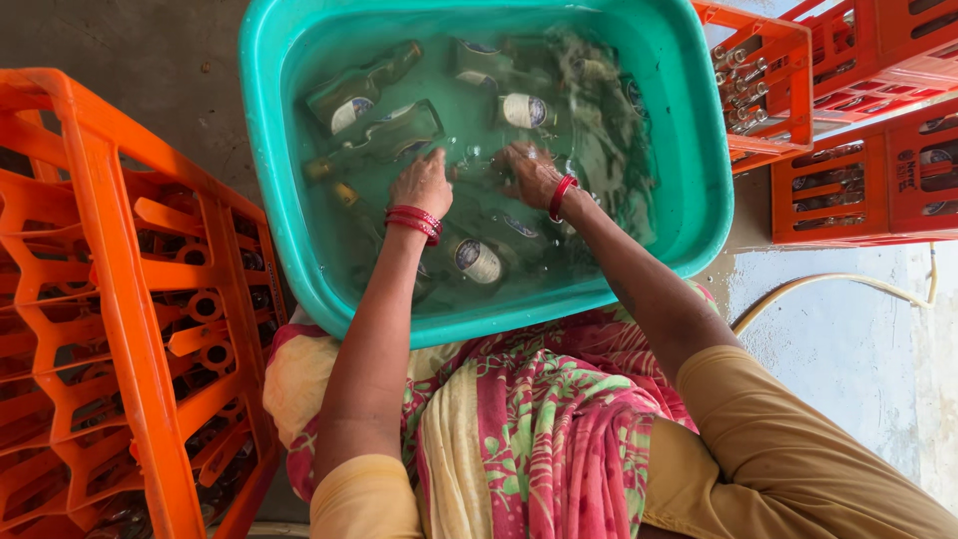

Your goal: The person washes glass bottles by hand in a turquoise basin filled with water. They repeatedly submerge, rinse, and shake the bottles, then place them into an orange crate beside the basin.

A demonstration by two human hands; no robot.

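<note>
Green glass bottles lie on their sides under the water of a teal plastic tub, some with pale round labels turned upward, which suggests they are left lying flat so the water covers them. One labelled bottle rests near the tub's near wall, between the two forearms; another lies farther off, toward the middle.

Both hands are down in the water at the centre of the tub. The left hand is spread palm-down with its fingers pointing away, resting on or just over a submerged bottle (the ripples make it hard to say which). The right hand is curled, its fingers bent under the surface around something I cannot make out, so whether it truly grips a bottle cannot be told. Red bangles circle the left wrist, and one sits on the right too.

The tub stands on the floor just in front of the person's lap, close enough for both arms to reach in without stretching. An orange crate stands at the left, its cells holding dark bottles. More orange crates are stacked at the far right, one with bottle necks showing. A pale hose runs across the wet floor at right.
</note>
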